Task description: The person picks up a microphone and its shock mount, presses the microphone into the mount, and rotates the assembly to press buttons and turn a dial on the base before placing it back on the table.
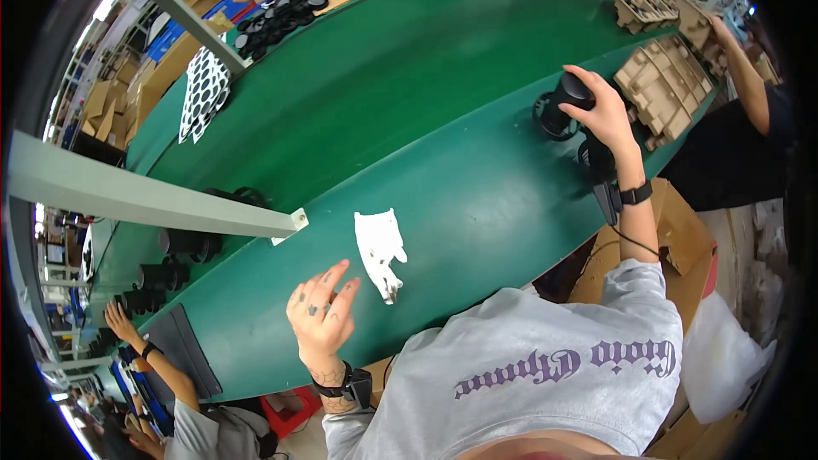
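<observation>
My right hand (pixel 605 115), with a black band on its wrist, is closed round a black cylindrical part (pixel 573 92) at the right of the green work surface. The part has a wide ring-like rim at its lower end. A second black round part (pixel 595 158) stands just below my right hand, partly hidden by it. My left hand (pixel 322 311) hovers over the near edge with fingers apart and nothing in it. It is nearest to a crumpled white glove (pixel 380 249) lying flat on the green surface. A black device is strapped to my left wrist.
Moulded brown pulp trays (pixel 663 85) lie at the right, beside a co-worker's arm (pixel 745 77). A pale metal post (pixel 162 200) slants in from the left. Across the green belt (pixel 341 119), another person handles black discs (pixel 285 21). More black parts (pixel 189 243) stand at left.
</observation>
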Motion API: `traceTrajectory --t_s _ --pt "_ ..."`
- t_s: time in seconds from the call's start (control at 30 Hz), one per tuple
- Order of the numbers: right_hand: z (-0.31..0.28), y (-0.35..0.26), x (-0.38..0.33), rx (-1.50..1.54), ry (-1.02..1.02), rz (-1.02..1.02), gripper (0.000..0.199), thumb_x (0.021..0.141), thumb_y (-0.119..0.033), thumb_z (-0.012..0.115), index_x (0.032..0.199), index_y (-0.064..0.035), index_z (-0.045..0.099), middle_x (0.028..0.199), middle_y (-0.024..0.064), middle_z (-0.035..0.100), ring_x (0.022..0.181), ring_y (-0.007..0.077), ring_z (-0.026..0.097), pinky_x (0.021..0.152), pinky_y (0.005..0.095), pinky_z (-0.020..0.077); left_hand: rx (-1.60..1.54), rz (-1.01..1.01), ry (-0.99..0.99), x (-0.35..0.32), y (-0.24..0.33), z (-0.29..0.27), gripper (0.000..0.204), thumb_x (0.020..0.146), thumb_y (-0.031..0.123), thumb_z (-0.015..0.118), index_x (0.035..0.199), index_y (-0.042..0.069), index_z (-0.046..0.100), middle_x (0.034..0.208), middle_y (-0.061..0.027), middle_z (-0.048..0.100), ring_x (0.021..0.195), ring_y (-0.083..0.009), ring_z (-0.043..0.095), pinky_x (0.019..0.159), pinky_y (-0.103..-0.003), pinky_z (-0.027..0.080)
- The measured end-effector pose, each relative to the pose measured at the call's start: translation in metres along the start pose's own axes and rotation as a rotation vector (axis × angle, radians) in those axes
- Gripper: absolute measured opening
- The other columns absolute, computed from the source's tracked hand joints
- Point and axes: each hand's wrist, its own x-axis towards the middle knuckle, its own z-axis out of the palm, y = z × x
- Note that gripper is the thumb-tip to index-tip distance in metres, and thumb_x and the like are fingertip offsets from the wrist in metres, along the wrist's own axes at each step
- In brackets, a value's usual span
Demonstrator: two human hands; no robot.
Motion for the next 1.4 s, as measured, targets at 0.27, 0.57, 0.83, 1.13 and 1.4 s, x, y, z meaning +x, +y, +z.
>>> traceTrajectory --t_s 0.27,0.57,0.83,1.13,1.4 --pt "0.012 0.031 -0.057 -0.007 0.602 -0.046 0.028 0.084 -0.006 0.070 0.111 -0.0019 0.065 0.097 0.0057 0.064 0.076 0.0108 0.057 0.071 0.0238 0.0482 0.116 -0.259 0.120 -0.040 -0.024 -0.016 0.023 0.060 -0.007 0.057 0.078 0.005 0.065 0.097 -0.0087 0.067 0.069 -0.0219 0.063 0.058 -0.030 0.049" --pt "0.004 -0.013 -0.069 -0.387 0.482 -0.328 0.022 0.087 -0.008 0.064 0.109 -0.0028 0.064 0.115 0.0111 0.062 0.110 0.0281 0.056 0.094 0.0387 0.0442 0.131 -0.940 0.291 -0.142 -0.087 -0.003 0.020 0.090 0.003 0.050 0.107 0.003 0.059 0.106 -0.0125 0.059 0.089 -0.0243 0.060 0.075 -0.032 0.049" --pt "0.120 -0.207 -0.021 0.892 0.001 -0.359 0.016 0.087 0.002 0.057 0.102 0.0032 0.063 0.094 0.0121 0.064 0.085 0.0191 0.064 0.080 0.0321 0.0519 0.226 -1.164 0.731 -0.243 -0.162 0.000 0.026 0.093 0.022 0.055 0.079 0.003 0.064 0.079 -0.0076 0.061 0.084 -0.0251 0.056 0.076 -0.034 0.043" --pt "0.301 -0.386 0.087 0.518 -0.483 -1.179 0.066 0.076 -0.022 0.075 0.134 -0.0116 0.045 0.133 0.0133 0.048 0.121 0.0281 0.049 0.099 0.0383 0.0413 0.719 -1.413 0.499 -0.211 -0.220 -0.004 0.020 0.088 0.025 0.054 0.090 0.007 0.064 0.105 -0.0089 0.057 0.104 -0.0297 0.050 0.084 -0.045 0.039" --pt "0.325 -0.473 0.103 0.431 -0.719 -1.502 0.027 0.072 -0.013 0.064 0.097 -0.0059 0.054 0.100 0.0122 0.056 0.089 0.0299 0.057 0.077 0.0381 0.0482 0.754 -1.510 0.393 -0.216 -0.248 -0.016 0.022 0.085 0.026 0.055 0.091 0.005 0.061 0.101 -0.0120 0.054 0.098 -0.0312 0.051 0.080 -0.045 0.040"
